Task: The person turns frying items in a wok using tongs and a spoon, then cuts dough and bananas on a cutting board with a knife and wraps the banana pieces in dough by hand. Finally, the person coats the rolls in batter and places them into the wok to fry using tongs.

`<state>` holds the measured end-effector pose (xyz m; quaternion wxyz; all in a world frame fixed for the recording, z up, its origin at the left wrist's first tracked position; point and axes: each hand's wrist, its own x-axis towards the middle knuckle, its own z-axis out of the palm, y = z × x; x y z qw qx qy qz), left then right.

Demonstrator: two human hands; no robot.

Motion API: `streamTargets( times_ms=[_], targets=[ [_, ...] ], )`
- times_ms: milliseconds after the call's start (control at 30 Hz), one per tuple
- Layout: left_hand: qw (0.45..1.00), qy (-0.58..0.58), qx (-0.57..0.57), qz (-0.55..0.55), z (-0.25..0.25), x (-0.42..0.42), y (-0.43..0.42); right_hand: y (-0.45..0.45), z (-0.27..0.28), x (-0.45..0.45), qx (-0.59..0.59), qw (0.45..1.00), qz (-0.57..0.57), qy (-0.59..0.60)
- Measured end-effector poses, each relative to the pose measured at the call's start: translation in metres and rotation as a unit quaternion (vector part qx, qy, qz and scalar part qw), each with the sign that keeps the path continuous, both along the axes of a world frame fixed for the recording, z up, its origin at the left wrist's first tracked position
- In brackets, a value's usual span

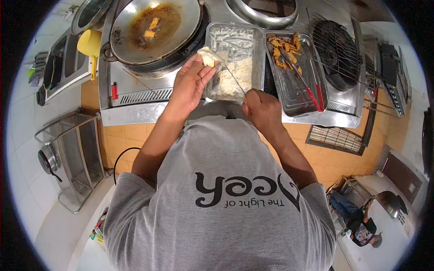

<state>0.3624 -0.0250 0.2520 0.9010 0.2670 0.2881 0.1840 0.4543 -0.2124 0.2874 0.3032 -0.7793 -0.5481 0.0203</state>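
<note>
Though central, utensil [234,80] tip indistinct.

Kitchen, large wok [135,44], steel cooktop [135,113], wire rack [332,43], tiled wall [26,113]

Two hands of one person: the left hand [191,82] with one pale coated piece [209,57], the right hand [263,108] with one thin tool [235,81]. One wok [183,20] on the far left, with what look like two fried pieces [152,28] in it. Two trays: one coating tray [261,58] in the middle, one draining tray [293,95] to its right, its many browned bits [279,50] overlapping too much to count. One pair of tongs [313,99], one yellow dipper [89,41], one red lighter [114,91]. One other person [361,228] near right.
</note>
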Motion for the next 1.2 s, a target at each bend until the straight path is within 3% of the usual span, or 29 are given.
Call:
streamTargets(
  times_ms=[567, 900, 1133, 1200],
  targets=[
    [0.999, -0.004, 0.014, -0.04, 0.016, -0.005, 0.002, -0.007, -0.014, 0.0, -0.017, 0.999, -0.023, 0.042],
    [0.992, 0.023, 0.111, -0.052, 0.01, -0.01, -0.001, -0.021, -0.005, -0.004, -0.108, 0.988, -0.031, 0.108],
    [0.994, -0.02, 0.084, -0.07, 0.018, -0.01, -0.002, -0.021, -0.013, -0.004, 0.002, 0.996, -0.043, 0.075],
    [0.991, -0.002, 0.111, -0.076, 0.026, -0.009, -0.004, -0.023, -0.008, -0.005, -0.025, 0.993, -0.058, 0.102]
  ],
)
